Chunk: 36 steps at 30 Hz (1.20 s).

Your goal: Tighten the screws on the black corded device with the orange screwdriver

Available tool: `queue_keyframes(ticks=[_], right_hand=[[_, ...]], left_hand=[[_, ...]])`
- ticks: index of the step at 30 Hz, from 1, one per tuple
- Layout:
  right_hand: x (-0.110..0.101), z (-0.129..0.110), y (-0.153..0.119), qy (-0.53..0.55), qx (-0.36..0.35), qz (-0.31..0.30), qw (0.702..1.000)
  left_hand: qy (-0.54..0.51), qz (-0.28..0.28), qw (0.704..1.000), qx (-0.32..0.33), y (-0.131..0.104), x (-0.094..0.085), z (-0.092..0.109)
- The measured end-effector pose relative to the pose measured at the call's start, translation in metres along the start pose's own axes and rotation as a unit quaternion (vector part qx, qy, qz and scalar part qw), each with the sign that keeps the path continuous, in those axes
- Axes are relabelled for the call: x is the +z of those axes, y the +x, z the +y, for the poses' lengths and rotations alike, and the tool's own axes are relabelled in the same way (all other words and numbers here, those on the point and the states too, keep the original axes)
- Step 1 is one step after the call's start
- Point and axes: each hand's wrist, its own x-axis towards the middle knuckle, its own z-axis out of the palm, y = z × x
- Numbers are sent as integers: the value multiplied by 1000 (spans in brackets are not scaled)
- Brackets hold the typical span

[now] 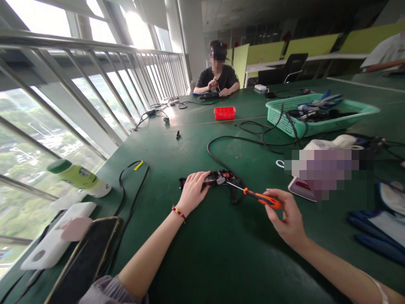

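In the middle of the green table lies an opened black corded tool (218,179), its inner parts showing. My left hand (193,192) is closed over its left part and presses it to the table; the palm side is hidden. An orange and black screwdriver (264,199) is pinched by the handle in my right hand (286,215). Its shaft slants up and left, with the tip at the tool's exposed inside; whether it sits in a screw is too small to tell. A black cord (210,145) loops away behind the tool.
A green basket (322,126) holds gloves and dark parts. Further back are a red tray (225,113) and a small black piece (178,134). A bottle (79,177) and phone (85,257) lie left, blue-white gloves (379,228) right. A person (217,71) works opposite.
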Motion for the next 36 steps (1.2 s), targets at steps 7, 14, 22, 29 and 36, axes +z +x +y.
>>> queue_keyframes(ticks=[7,14,22,29,36], right_hand=[[-1,0,2,7,14,-25,1000],[1,5,3,11,-1,27,1000],[-3,4,4,9,11,-22,1000],[-1,8,2,-8,-14,22,1000],[-4,8,1,8,18,-43,999]], left_hand=[[3,3,1000,-3,1,4,-2],[-4,7,1000,4,1,4,-4],[-4,4,1000,3,1,5,-4],[-4,2,1000,1,2,5,-4],[-12,1,1000,0,2,5,-5]])
